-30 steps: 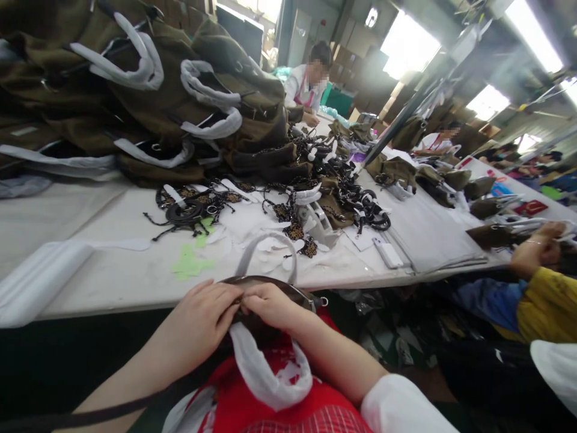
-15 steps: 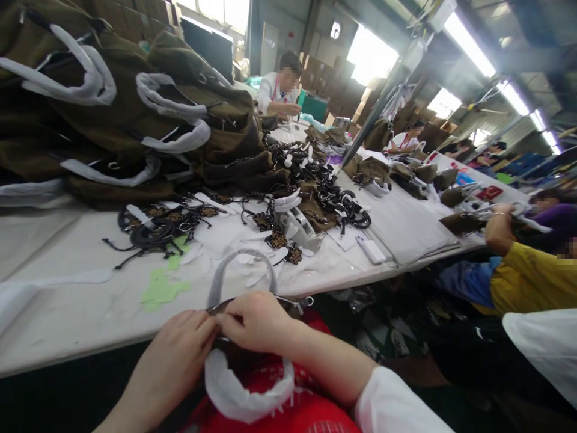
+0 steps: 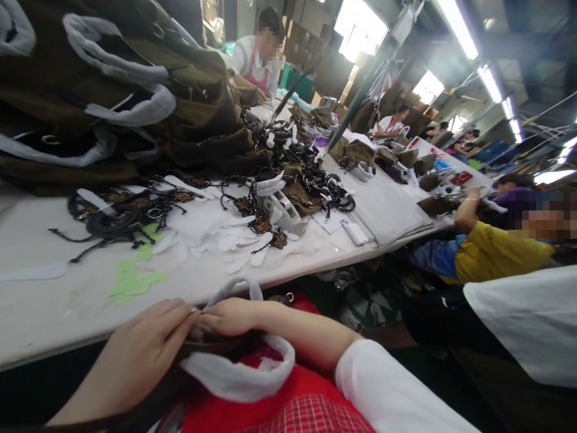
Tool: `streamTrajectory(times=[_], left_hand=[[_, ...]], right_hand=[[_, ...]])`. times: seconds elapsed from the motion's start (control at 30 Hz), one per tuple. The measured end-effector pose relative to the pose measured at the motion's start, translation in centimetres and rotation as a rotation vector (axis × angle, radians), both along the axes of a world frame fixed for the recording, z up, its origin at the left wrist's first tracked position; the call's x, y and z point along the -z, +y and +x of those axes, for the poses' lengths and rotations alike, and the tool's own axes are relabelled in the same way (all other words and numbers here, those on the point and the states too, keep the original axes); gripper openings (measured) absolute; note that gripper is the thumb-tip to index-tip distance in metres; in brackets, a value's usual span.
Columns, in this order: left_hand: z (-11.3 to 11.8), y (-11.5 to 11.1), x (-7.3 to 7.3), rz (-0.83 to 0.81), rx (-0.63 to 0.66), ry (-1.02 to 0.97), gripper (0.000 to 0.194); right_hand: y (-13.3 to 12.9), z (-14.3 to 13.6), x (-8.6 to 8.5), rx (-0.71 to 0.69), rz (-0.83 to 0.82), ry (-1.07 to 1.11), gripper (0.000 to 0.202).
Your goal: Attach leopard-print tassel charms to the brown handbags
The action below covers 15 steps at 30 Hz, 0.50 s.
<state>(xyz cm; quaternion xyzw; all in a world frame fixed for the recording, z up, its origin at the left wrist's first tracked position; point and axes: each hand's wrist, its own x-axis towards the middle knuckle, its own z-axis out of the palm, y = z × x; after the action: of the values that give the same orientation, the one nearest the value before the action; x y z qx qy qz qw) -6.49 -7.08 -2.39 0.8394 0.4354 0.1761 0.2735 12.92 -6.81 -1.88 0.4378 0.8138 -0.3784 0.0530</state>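
Here, just below the white worktable's (image 3: 54,313) near edge, the left hand (image 3: 135,355) and right hand (image 3: 232,317) pinch the rim of a dark handbag (image 3: 216,346) with foam-wrapped handles (image 3: 238,376) on the lap.

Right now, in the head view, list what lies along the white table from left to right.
Coiled black cords with metal rings → pale green paper scraps → leopard-print fabric tags → flat white rectangular device → folded grey cloth sheet → co-worker's yellow sleeve.
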Motion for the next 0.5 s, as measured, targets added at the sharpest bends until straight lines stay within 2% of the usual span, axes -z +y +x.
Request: streamTrajectory(times=[0.1, 0.17, 0.23, 0.37, 0.5], left_hand=[[2.1, 1.5, 2.1, -0.092, 0.040, 0.086, 0.041], [2.6, 1.7, 3.1, -0.112, 0.050, 0.084, 0.041], [2.6, 1.7, 3.5, -0.108, 0.056, 0.048, 0.041], [2.0, 1.8, 3.7, -0.145, 0.043, 0.034, 0.044], [1.8, 1.9, 3.6, -0.160, 0.017, 0.058, 0.045]], right_hand=[[-0.4, 0.0, 2.3, 0.059, 0.044, -0.075, 0.033], [-1.1, 0.5, 2.4, 0.089, 0.091, -0.089, 0.033], [-1.9, 1.4, 1.5, 0.119, 0.181, -0.060, 0.033], [-2.9, 4.1, -1.2, 0.222, 0.375, 0.139, 0.027], [-2.1, 7.5, -1.8, 0.536, 0.480, 0.119, 0.025]])
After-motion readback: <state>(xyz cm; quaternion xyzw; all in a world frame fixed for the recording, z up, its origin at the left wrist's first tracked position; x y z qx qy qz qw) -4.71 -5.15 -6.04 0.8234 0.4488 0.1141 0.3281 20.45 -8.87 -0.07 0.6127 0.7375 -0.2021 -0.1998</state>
